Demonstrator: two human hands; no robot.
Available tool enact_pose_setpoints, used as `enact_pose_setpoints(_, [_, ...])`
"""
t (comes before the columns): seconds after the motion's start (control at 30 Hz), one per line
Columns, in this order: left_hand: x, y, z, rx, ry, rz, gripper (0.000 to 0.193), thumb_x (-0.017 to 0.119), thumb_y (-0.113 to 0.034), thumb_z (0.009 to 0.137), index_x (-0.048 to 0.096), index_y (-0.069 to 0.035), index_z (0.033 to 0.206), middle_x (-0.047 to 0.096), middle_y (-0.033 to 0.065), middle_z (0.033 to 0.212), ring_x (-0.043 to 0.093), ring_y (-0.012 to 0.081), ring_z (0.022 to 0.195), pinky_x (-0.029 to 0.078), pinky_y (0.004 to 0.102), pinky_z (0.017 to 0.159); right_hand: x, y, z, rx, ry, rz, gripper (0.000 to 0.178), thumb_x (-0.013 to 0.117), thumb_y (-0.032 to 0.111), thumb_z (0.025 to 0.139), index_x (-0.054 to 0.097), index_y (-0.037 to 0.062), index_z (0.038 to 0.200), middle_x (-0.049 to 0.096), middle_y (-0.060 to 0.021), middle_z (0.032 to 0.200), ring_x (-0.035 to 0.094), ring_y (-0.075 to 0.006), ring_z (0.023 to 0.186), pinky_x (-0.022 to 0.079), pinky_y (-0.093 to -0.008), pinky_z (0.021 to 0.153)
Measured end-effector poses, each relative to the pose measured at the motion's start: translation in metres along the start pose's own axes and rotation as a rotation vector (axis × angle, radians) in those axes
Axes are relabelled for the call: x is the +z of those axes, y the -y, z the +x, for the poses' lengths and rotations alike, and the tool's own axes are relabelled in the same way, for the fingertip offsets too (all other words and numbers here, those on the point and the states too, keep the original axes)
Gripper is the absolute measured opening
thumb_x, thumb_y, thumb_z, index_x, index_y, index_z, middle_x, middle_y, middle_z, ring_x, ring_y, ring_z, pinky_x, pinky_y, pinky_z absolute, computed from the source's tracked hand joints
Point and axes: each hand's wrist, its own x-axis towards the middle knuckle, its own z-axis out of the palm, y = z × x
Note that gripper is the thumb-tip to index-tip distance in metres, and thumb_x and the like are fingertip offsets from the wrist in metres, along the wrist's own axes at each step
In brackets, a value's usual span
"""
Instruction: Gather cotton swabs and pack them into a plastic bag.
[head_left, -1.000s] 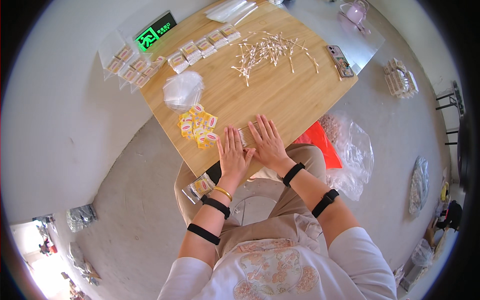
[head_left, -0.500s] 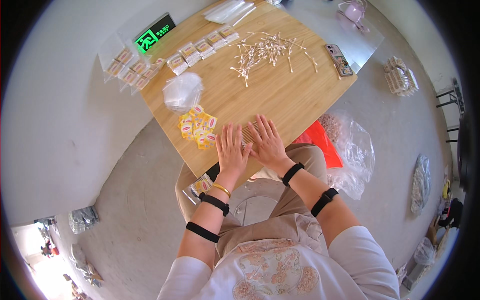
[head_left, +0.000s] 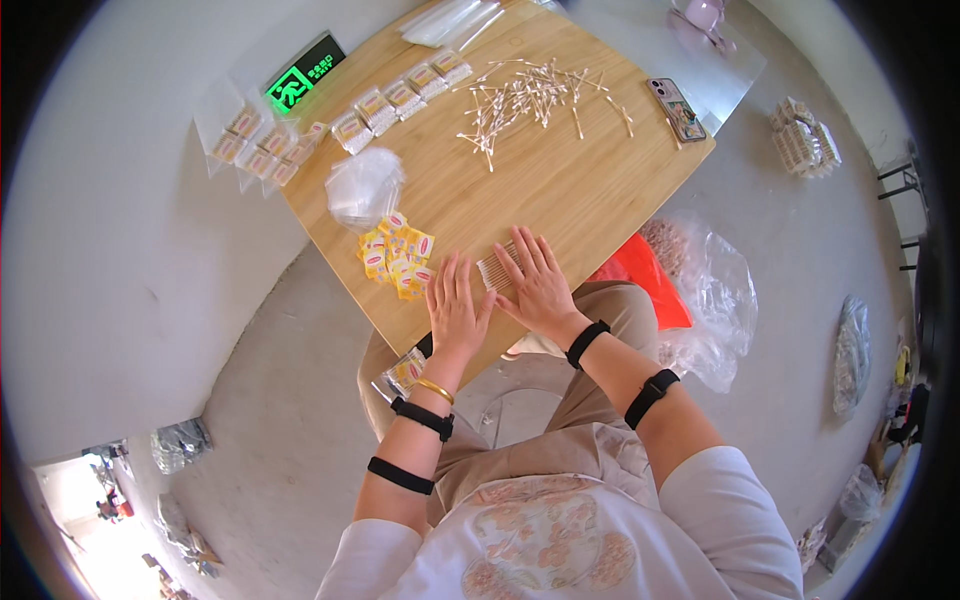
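Left hand (head_left: 456, 314) drawn away from the swabs (head_left: 491, 274).
A second ago its fingers lay against the row's left end; now a narrow strip of worktop (head_left: 455, 210) shows between them, and more of the sticks can be seen. The camera's view has also shifted slightly.

head view | left fisheye, head-worn | faces down | table (head_left: 590, 190) near

swabs (head_left: 493, 273): beige | cards (head_left: 397, 257): yellow-white | table (head_left: 590, 195): tan, grained | plastic (head_left: 645, 285): red | shirt (head_left: 550, 540): white, pink floral
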Motion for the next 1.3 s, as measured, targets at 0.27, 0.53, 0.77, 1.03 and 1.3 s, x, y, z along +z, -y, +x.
enact_pose_setpoints(0.27, [-0.010, -0.001, -0.012, 0.053, 0.046, -0.027, 0.063, 0.048, -0.046, 0.100, 0.038, -0.003, 0.146, 0.037, 0.0195, 0.151, 0.030, 0.0375, 0.144, 0.022, 0.0521, 0.118, -0.001, 0.001, -0.001, 0.012, 0.002, 0.015, 0.082, 0.058, 0.057, 0.088, 0.038, 0.0090, 0.151, 0.027, -0.0217, 0.159, 0.020, -0.0354, 0.151, 0.015, -0.0482, 0.124])
enact_pose_setpoints(0.53, [-0.012, 0.001, -0.014, 0.059, 0.076, 0.053, 0.060, 0.048, -0.045, 0.100, 0.040, -0.006, 0.146, 0.038, 0.0174, 0.151, 0.030, 0.0362, 0.144, 0.023, 0.0509, 0.117, 0.000, 0.002, 0.001, 0.020, 0.021, 0.014, 0.080, 0.057, 0.057, 0.089, 0.039, 0.0099, 0.151, 0.026, -0.0211, 0.160, 0.019, -0.0344, 0.151, 0.014, -0.0481, 0.124])
enact_pose_setpoints(0.77, [-0.018, 0.001, -0.011, 0.093, 0.067, 0.074, 0.056, 0.051, -0.046, 0.099, 0.045, -0.010, 0.142, 0.040, 0.0163, 0.149, 0.034, 0.0349, 0.141, 0.025, 0.0503, 0.116, -0.002, 0.002, 0.001, 0.023, 0.047, 0.001, 0.079, 0.058, 0.056, 0.090, 0.039, 0.0100, 0.151, 0.026, -0.0212, 0.160, 0.018, -0.0344, 0.151, 0.013, -0.0481, 0.124])
enact_pose_setpoints(1.03, [-0.027, -0.001, -0.008, 0.111, 0.047, 0.048, 0.053, 0.051, -0.047, 0.099, 0.050, -0.011, 0.138, 0.041, 0.0179, 0.147, 0.038, 0.0365, 0.138, 0.026, 0.0515, 0.114, 0.000, 0.001, -0.001, 0.005, 0.023, -0.013, 0.078, 0.054, 0.057, 0.092, 0.039, 0.0092, 0.151, 0.027, -0.0220, 0.160, 0.018, -0.0350, 0.151, 0.013, -0.0483, 0.124])
enact_pose_setpoints(1.3, [-0.021, -0.003, -0.014, 0.095, 0.073, 0.101, 0.055, 0.050, -0.049, 0.099, 0.050, -0.011, 0.139, 0.036, 0.0189, 0.152, 0.029, 0.0389, 0.144, 0.022, 0.0538, 0.118, 0.001, 0.000, -0.001, -0.002, 0.006, -0.008, 0.078, 0.052, 0.059, 0.092, 0.038, 0.0095, 0.151, 0.026, -0.0223, 0.160, 0.019, -0.0355, 0.151, 0.013, -0.0483, 0.124])
